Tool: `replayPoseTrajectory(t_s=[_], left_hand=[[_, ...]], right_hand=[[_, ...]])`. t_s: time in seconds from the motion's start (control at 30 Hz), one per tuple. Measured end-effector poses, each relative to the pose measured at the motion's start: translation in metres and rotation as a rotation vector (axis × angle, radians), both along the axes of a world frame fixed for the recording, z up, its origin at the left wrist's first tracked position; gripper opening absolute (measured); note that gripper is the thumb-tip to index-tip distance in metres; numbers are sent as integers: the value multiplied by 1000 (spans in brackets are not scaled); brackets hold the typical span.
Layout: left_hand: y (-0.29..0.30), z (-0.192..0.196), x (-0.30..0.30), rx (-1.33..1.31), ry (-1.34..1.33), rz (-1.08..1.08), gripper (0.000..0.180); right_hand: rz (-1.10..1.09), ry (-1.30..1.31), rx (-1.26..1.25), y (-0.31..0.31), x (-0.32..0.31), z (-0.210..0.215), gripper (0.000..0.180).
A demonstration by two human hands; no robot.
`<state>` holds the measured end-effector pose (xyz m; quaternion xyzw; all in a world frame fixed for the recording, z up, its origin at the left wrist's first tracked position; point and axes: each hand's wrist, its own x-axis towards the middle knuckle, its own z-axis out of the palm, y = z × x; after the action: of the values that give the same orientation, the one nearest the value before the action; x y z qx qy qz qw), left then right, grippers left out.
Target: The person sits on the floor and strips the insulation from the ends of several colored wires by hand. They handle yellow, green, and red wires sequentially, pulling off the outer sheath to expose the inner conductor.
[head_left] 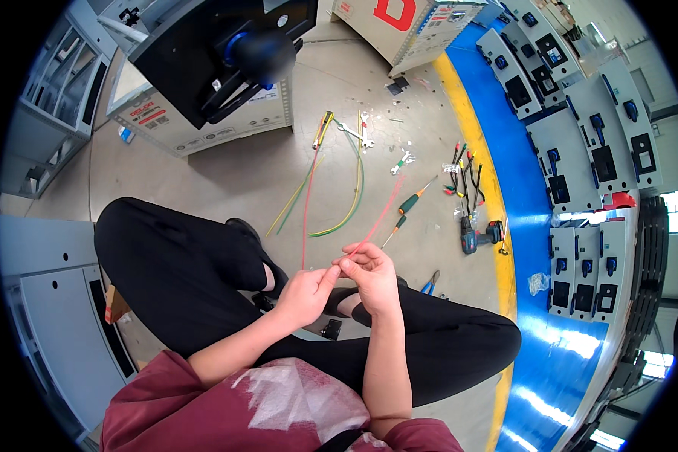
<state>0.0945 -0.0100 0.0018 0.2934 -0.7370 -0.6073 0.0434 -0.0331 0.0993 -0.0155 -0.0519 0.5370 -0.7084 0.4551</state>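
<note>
Between my knees, my left hand (301, 295) and my right hand (372, 280) meet, fingertips pinched on a thin red wire (381, 218). One length of the wire slants up and away to the right of my right hand. Another red length runs from by my left hand toward the yellow and dark tool (323, 128) on the floor; whether both are one wire is hidden by my fingers. Yellow-green wires (347, 218) lie curved on the floor ahead, beside wrenches (364, 134).
To the right lie screwdrivers (410, 203), several pliers (467, 175), a cordless drill (471, 235) and blue-handled pliers (431, 282). A black panel (196, 68) leans on a carton ahead left. Grey cabinets (60, 301) stand at my left; grey panels (580, 151) line the blue floor.
</note>
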Motion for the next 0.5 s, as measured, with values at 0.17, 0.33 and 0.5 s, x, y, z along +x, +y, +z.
replayPoseTrajectory(t_s=[0.17, 0.33, 0.5], left_hand=[[-1, 1, -4, -94, -18, -70, 47], [0, 8, 0, -157, -77, -197, 47], [-1, 14, 22, -362, -21, -295, 42]], right_hand=[[-118, -29, -8, 4, -10, -2, 24], [-251, 5, -41, 21, -41, 4, 22], [-370, 45, -23, 42, -72, 14, 25]])
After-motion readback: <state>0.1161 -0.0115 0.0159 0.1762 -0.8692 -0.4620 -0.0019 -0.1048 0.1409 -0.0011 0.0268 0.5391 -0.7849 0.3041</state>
